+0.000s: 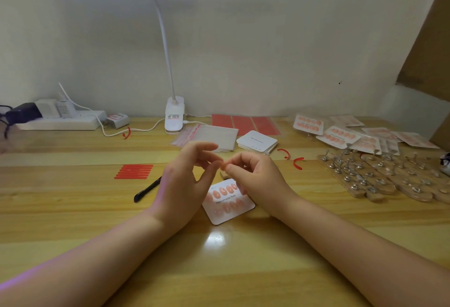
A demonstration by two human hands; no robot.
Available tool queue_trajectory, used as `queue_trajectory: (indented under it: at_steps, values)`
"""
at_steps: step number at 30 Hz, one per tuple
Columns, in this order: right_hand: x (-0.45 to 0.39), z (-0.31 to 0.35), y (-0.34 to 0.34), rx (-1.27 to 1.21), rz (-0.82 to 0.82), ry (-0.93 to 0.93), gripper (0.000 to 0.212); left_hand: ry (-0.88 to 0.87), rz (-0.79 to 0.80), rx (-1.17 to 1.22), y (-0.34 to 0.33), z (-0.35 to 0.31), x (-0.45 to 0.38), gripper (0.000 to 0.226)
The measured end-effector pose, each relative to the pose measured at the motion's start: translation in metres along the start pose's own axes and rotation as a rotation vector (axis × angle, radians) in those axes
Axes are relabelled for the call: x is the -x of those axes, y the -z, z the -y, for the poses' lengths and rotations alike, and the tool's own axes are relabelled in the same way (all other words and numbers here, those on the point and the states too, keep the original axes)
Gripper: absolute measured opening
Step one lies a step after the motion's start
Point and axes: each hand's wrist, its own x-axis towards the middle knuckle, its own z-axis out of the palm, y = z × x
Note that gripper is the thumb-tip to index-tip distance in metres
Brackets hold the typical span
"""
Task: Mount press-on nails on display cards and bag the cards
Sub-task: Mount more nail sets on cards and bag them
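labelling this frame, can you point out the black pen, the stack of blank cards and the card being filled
black pen [147, 189], head view, middle of its barrel
stack of blank cards [257, 140], head view, face of the top card
card being filled [229, 205], head view, white area below the printed words

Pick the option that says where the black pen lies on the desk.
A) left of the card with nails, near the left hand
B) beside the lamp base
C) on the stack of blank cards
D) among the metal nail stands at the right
A: the black pen lies on the wood just left of the left hand, with the card of nails further right.
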Motion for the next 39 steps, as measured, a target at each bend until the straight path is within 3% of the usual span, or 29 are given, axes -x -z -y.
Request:
queue_trajectory:
  at_steps: [11, 19, 26, 30, 33, 36, 39]
  values:
    - [-0.008, 0.004, 0.016, 0.181, -0.074, 0.002, 0.033, 0.133, -0.024, 0.022, -0.001, 0.005, -0.001, 0.034]
    - [-0.032, 0.011, 0.036, 0.208, -0.17, 0.029, 0.006, 0.216, -0.017, 0.04, 0.0, 0.002, -0.003, 0.03]
    - [-0.06, 0.011, 0.037, 0.373, -0.164, -0.099, 0.02, 0.241, 0.002, 0.045, 0.001, 0.0, -0.003, 0.031]
    - [-0.076, 0.013, 0.034, 0.641, -0.025, -0.13, 0.012, 0.258, 0.008, 0.045, 0.001, 0.0, -0.003, 0.031]
    - [-0.077, 0.015, 0.03, 0.781, 0.1, -0.167, 0.032, 0.264, 0.011, 0.045, 0.0, 0.0, -0.003, 0.031]
    - [-0.076, 0.017, 0.029, 0.812, 0.031, -0.122, 0.01, 0.261, 0.017, 0.04, 0.001, -0.001, -0.003, 0.032]
    - [-0.074, 0.02, 0.029, 0.822, -0.073, -0.093, 0.035, 0.254, 0.022, 0.029, 0.001, -0.001, -0.003, 0.032]
